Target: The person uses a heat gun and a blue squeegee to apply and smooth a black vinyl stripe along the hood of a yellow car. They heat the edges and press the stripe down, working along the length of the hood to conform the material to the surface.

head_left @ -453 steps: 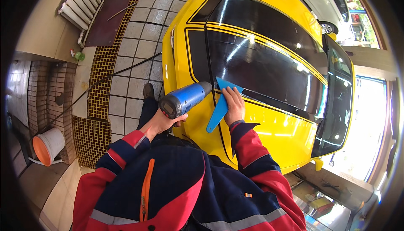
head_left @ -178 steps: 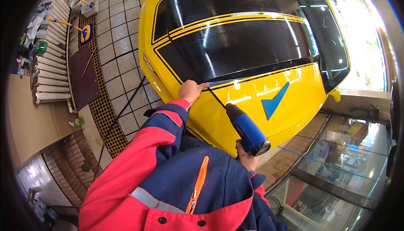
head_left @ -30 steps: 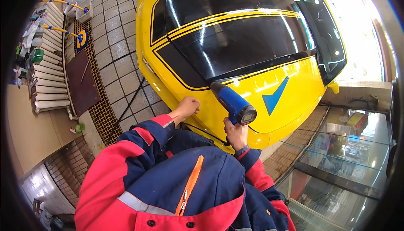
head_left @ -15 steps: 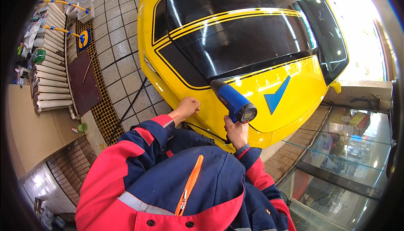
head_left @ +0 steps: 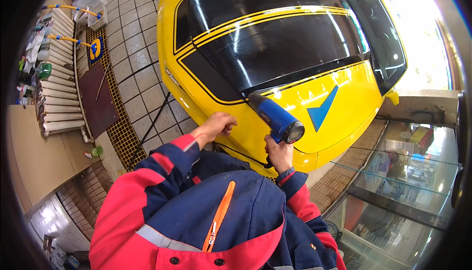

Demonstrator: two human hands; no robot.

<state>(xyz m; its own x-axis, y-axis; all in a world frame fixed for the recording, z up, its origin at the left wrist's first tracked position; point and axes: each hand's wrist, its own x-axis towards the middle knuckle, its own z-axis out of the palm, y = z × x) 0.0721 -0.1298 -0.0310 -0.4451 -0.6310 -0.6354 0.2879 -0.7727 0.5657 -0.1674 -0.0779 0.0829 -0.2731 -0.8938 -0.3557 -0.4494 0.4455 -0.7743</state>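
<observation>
My right hand (head_left: 280, 155) is wrapped round the handle of a blue and black heat gun (head_left: 279, 119) with a small display at its back end. Its dark nozzle points away from me, over the yellow car's body (head_left: 339, 137) near a corner of the black stripe (head_left: 219, 75). Close to the car's rounded edge, left of the heat gun, my left hand (head_left: 217, 124) is closed with its fingers curled in. Whatever it may hold is hidden. To the right of the heat gun, a blue tick-shaped piece (head_left: 323, 107) lies on the yellow panel.
Glass display cases (head_left: 408, 171) stand on the right. On the left are a white radiator (head_left: 61, 95), a yellow floor grate (head_left: 123, 137) and a dark red board (head_left: 97, 98). A dark cable (head_left: 156, 117) crosses the tiled floor beside the car.
My left hand has shifted slightly, with its fingers turned a little more downward. The heat gun has moved slightly to the right and tilted a bit. The head view has shifted a little.
</observation>
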